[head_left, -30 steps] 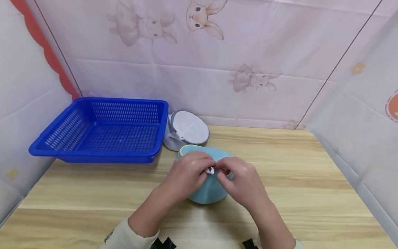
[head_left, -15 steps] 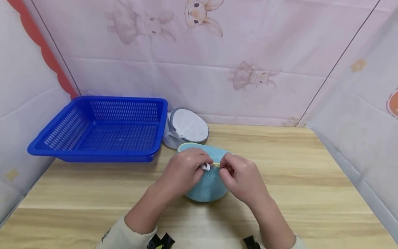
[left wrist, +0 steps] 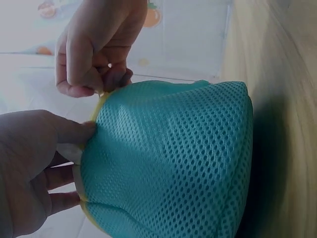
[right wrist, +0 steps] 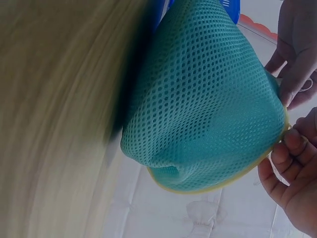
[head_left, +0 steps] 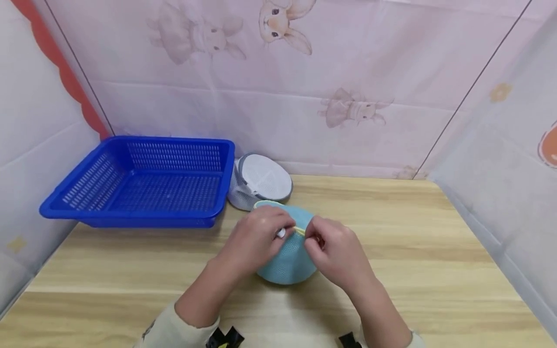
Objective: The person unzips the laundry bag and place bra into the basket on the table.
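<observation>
A teal mesh laundry bag [head_left: 285,266] with yellow edging stands on the table between both hands. My left hand [head_left: 256,237] pinches its upper edge, with a small white tag [head_left: 281,233] showing by the fingers. Close beside it, my right hand [head_left: 337,246] pinches the same yellow edging [head_left: 299,231], its fingers curled. From the left wrist, the mesh side of the bag [left wrist: 168,148] fills the middle, thumb and fingers on the rim. In the right wrist view, the right fingertips [right wrist: 292,144] hold the yellow edge. Whatever small part lies inside the right fingers is hidden.
A blue plastic basket [head_left: 130,222] with slotted sides stands at the back left. Between it and the teal bag sits a white and grey mesh bag [head_left: 265,179]. A pink rabbit-print cloth [head_left: 278,111] backs the wooden table [head_left: 426,251].
The hands were closer together a second ago, and moved slightly apart, exposing the yellow edging between them. Over the last half second the left hand stays nearly still, with less of the tag showing.
</observation>
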`<state>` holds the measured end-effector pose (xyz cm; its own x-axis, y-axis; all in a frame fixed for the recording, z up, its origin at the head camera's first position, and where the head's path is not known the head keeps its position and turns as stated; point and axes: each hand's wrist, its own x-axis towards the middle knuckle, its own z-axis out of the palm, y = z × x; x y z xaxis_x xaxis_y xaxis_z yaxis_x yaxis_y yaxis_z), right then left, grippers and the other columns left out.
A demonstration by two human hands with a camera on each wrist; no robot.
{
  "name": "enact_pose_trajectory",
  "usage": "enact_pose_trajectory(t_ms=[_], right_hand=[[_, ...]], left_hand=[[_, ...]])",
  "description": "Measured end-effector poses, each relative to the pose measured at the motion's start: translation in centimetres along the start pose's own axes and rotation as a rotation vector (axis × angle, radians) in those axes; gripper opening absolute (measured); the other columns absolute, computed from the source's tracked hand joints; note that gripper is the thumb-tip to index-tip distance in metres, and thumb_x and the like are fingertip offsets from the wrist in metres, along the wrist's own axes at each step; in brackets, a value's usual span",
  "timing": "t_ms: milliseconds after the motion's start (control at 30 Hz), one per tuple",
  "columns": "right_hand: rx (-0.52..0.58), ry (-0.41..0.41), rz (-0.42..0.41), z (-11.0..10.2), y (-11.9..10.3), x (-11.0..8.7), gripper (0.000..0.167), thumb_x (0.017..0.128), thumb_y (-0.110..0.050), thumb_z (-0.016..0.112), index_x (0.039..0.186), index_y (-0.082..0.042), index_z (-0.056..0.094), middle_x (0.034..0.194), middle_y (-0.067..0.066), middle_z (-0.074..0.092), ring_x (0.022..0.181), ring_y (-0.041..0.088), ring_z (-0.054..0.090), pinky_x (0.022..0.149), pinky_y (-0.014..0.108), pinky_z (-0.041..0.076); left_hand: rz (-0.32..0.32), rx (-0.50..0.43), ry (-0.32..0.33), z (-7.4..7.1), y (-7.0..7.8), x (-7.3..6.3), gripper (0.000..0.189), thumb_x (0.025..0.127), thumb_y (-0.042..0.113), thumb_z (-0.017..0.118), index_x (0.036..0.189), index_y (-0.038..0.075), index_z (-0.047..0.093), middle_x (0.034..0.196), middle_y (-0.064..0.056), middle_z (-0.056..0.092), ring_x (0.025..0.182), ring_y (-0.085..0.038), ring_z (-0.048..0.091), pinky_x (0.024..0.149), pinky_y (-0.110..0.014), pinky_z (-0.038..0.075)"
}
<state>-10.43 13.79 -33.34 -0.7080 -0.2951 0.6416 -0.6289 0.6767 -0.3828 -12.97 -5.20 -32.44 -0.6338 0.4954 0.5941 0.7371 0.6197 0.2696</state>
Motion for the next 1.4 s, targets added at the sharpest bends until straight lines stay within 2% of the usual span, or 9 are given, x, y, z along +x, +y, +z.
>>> enact_pose_trajectory(t_ms=[100, 200, 367, 533, 733, 900, 1067, 1233, 1400], right_hand=[[0.001, 0.000, -0.022, 0.20, -0.12, -0.09, 0.021, 0.073, 0.004, 0.057, 0.072, -0.017, 0.057, 0.063, -0.011, 0.050, 0.060, 0.002, 0.045, 0.055, 0.019, 0.042], [0.002, 0.017, -0.053, 0.27, -0.18, 0.08, 0.020, 0.075, 0.004, 0.058, 0.074, -0.016, 0.060, 0.066, -0.009, 0.056, 0.062, 0.003, 0.050, 0.059, 0.023, 0.046], [-0.011, 0.034, -0.045, 0.30, -0.05, 0.17, 0.018, 0.076, 0.002, 0.059, 0.081, -0.014, 0.065, 0.070, -0.008, 0.061, 0.064, 0.002, 0.054, 0.067, 0.030, 0.048], [0.010, 0.040, -0.044, 0.33, 0.07, 0.22, 0.017, 0.078, 0.002, 0.060, 0.084, -0.012, 0.067, 0.075, -0.006, 0.064, 0.070, 0.005, 0.055, 0.068, 0.030, 0.045], [0.061, 0.162, -0.134, 0.40, 0.21, 0.42, 0.013, 0.079, 0.002, 0.071, 0.087, -0.009, 0.073, 0.074, -0.003, 0.068, 0.079, 0.017, 0.060, 0.076, 0.032, 0.046], [0.060, 0.204, -0.171, 0.53, 0.13, 0.44, 0.022, 0.076, 0.004, 0.077, 0.094, -0.008, 0.076, 0.082, 0.000, 0.074, 0.079, 0.016, 0.067, 0.079, 0.027, 0.054], [0.034, 0.160, -0.081, 0.63, 0.17, 0.28, 0.029, 0.076, -0.001, 0.081, 0.105, -0.004, 0.075, 0.090, 0.005, 0.076, 0.080, 0.014, 0.073, 0.070, 0.028, 0.059], [0.079, 0.085, 0.042, 0.84, 0.09, -0.04, 0.027, 0.081, -0.007, 0.080, 0.107, -0.004, 0.075, 0.097, 0.006, 0.077, 0.084, 0.013, 0.074, 0.070, 0.024, 0.058], [0.120, 0.135, 0.052, 0.94, -0.02, 0.04, 0.018, 0.080, -0.001, 0.077, 0.098, -0.007, 0.077, 0.090, 0.002, 0.077, 0.079, 0.012, 0.073, 0.065, 0.023, 0.057]], left_hand=[[0.047, -0.004, -0.030, 0.29, 0.24, -0.16, 0.008, 0.085, 0.015, 0.076, 0.093, 0.014, 0.076, 0.095, 0.004, 0.073, 0.096, -0.014, 0.067, 0.089, -0.027, 0.054], [0.081, -0.023, -0.032, 0.48, 0.51, -0.09, 0.007, 0.087, 0.014, 0.075, 0.094, 0.012, 0.077, 0.094, 0.004, 0.073, 0.094, -0.013, 0.067, 0.087, -0.026, 0.054], [0.055, -0.037, -0.024, 0.48, 0.66, -0.10, 0.008, 0.087, 0.011, 0.074, 0.095, 0.012, 0.077, 0.094, 0.003, 0.073, 0.093, -0.011, 0.067, 0.083, -0.026, 0.056], [0.053, -0.032, -0.015, 0.52, 0.46, -0.20, 0.010, 0.087, 0.011, 0.074, 0.096, 0.012, 0.077, 0.097, 0.002, 0.073, 0.095, -0.012, 0.068, 0.083, -0.027, 0.056], [0.046, -0.035, 0.042, 0.39, 0.10, -0.12, 0.010, 0.086, 0.009, 0.075, 0.094, 0.014, 0.077, 0.095, 0.004, 0.073, 0.094, -0.011, 0.068, 0.084, -0.026, 0.056], [0.030, -0.024, 0.050, 0.30, 0.00, -0.21, 0.009, 0.086, 0.011, 0.075, 0.095, 0.014, 0.077, 0.095, 0.005, 0.074, 0.095, -0.011, 0.069, 0.085, -0.026, 0.056], [0.020, -0.014, 0.069, 0.36, 0.03, -0.22, 0.008, 0.086, 0.012, 0.075, 0.094, 0.014, 0.077, 0.095, 0.003, 0.075, 0.096, -0.012, 0.070, 0.084, -0.028, 0.057], [-0.002, -0.013, 0.045, 0.57, 0.05, -0.42, 0.008, 0.087, 0.012, 0.075, 0.094, 0.015, 0.078, 0.093, 0.005, 0.075, 0.094, -0.011, 0.070, 0.083, -0.028, 0.057], [-0.003, -0.014, 0.027, 0.60, 0.17, -0.27, 0.005, 0.086, 0.013, 0.076, 0.090, 0.016, 0.077, 0.092, 0.005, 0.074, 0.093, -0.010, 0.069, 0.082, -0.028, 0.057]])
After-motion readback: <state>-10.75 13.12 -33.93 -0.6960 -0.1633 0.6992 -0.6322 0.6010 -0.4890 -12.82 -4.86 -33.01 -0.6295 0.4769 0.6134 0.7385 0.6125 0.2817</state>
